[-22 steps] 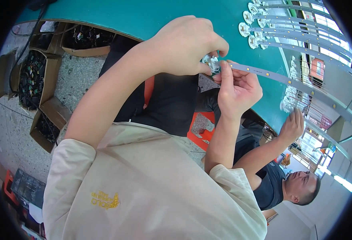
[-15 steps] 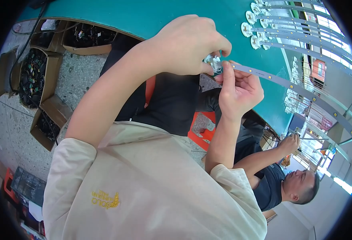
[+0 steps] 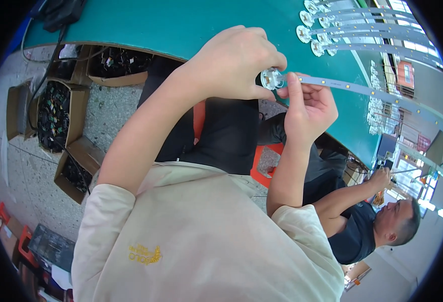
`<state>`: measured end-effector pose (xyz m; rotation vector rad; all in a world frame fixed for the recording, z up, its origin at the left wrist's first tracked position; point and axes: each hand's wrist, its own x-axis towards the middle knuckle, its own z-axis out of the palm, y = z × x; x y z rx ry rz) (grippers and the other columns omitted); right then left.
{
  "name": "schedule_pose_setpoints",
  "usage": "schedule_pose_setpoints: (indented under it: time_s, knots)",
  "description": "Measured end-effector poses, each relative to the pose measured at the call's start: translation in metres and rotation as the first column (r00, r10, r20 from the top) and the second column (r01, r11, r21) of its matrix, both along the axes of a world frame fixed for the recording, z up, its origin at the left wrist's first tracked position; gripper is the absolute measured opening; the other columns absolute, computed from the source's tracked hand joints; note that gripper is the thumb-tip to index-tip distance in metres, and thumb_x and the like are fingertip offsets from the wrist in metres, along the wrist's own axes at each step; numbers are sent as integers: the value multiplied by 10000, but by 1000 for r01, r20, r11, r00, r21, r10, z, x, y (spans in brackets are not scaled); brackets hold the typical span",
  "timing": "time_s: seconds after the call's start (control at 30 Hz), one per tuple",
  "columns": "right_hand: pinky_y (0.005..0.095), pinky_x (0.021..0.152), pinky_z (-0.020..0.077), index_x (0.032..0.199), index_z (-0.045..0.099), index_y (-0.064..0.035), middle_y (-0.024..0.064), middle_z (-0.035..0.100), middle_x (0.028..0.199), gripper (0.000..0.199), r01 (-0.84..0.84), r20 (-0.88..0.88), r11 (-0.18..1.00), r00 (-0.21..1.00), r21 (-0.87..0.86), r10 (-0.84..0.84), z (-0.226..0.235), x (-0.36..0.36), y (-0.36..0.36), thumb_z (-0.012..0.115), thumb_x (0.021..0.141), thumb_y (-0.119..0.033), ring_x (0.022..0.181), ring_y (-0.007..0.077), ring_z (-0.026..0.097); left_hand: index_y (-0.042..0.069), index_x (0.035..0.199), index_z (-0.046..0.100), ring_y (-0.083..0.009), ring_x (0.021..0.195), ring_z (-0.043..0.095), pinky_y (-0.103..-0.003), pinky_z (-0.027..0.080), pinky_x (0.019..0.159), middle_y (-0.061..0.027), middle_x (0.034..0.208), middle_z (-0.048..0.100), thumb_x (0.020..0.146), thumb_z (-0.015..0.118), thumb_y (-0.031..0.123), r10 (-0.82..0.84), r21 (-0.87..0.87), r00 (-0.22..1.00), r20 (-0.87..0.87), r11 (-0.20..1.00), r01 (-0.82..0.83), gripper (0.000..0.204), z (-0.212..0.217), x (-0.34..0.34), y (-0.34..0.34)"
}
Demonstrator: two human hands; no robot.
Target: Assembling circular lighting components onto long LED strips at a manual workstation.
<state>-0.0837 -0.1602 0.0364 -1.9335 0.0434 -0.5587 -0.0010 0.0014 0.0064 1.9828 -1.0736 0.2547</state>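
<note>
Our left hand (image 3: pixel 234 63) pinches a clear round plastic cap (image 3: pixel 270 79), our right hand (image 3: pixel 312 111) a flat grey LED strip (image 3: pixel 359 89) — twisting could crease it.

- The tabletop (image 3: pixel 181 25) is a deep blue-green.
- Pale grey, the held strip (image 3: pixel 359 89) carries yellow squares at regular intervals.
- Its end piece (image 3: pixel 270 79) looks clear and whitish.
- Over at the far right, more strips (image 3: pixel 382 30) repeat that grey-and-yellow pattern.
- The near shirt (image 3: pixel 201 226) is pale beige with a yellow embroidered emblem (image 3: pixel 146 255).
- Black trousers (image 3: pixel 226 138), orange-red stool (image 3: pixel 261 173).
- Speckled grey floor (image 3: pixel 114 108).
- Brown cardboard boxes (image 3: pixel 77 113) at left.
- The co-worker's shirt (image 3: pixel 352 241), right, is dark.
</note>
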Motion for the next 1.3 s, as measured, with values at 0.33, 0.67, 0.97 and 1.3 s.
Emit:
schedule_pose_setpoints:
  time_s: [0.33,0.67,0.97,1.3]
  knots:
    - [231,550,497,975,676,68,121,710,768,85,29,36,938,998,344,-44,33,-9,-29,717,917,22,581,125,637,71,1110,717,-253,883,667,-354,553,799,-74,944,722,557,959,346,-51,-191,996,-72,981,36,663,6,3,4]
    - [221,555,473,978,683,69,107,712,764,112,125,-7,955,992,270,-127,41,-11,-50,743,901,15,591,112,640,79,1015,726,-262,856,669,-367,551,784,-57,894,727,585,939,379,-44,-74,997,-61,996,39,566,11,2,-2]
    - [221,557,492,959,699,64,106,726,778,113,265,-4,941,963,210,-270,37,-3,-83,760,893,-5,593,104,646,61,982,730,-270,780,644,-369,533,730,-71,864,727,586,933,317,-67,-38,998,-20,997,66,513,16,3,-3]
    - [235,543,516,930,721,21,83,740,761,156,373,105,874,928,-311,-358,0,59,-153,786,884,-113,584,108,683,39,985,742,-239,819,660,-347,551,743,-74,896,742,574,944,319,-32,13,999,-33,999,32,537,17,1,-5]
